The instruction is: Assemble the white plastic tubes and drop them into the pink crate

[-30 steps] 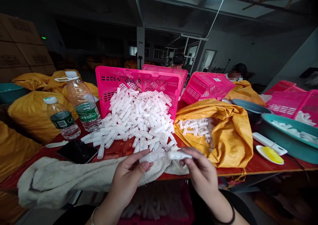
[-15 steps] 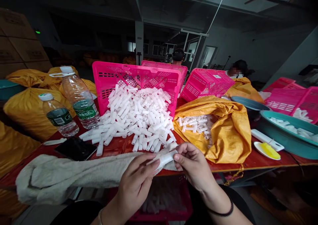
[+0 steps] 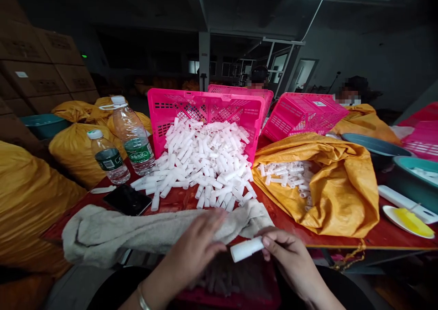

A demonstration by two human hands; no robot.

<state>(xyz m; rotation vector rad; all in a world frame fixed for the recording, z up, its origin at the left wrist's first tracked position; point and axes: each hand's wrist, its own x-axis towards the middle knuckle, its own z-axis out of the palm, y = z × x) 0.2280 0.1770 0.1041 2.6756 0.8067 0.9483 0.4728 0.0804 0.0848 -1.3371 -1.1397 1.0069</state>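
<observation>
Your right hand is pinched shut on a short white tube, thumb and fingertips clamped on its right end, the tube lying nearly level and pointing left, just in front of the grey towel. Your left hand is separate from the tube, fingers loosely spread and empty, its fingertips resting at the near edge of the towel; the hand is somewhat blurred. The two hands sit close but apart.

Taking the towel as the reference: directly behind it lies a heap of white tubes spilling from a pink crate tipped on its side. Behind the towel's right end is an open yellow sack with more tubes inside. Behind its left end lies a dark phone, and beyond that stand two water bottles. Below the towel, between your arms, a pink bin holds further tubes. Other people sit far behind the crate.
</observation>
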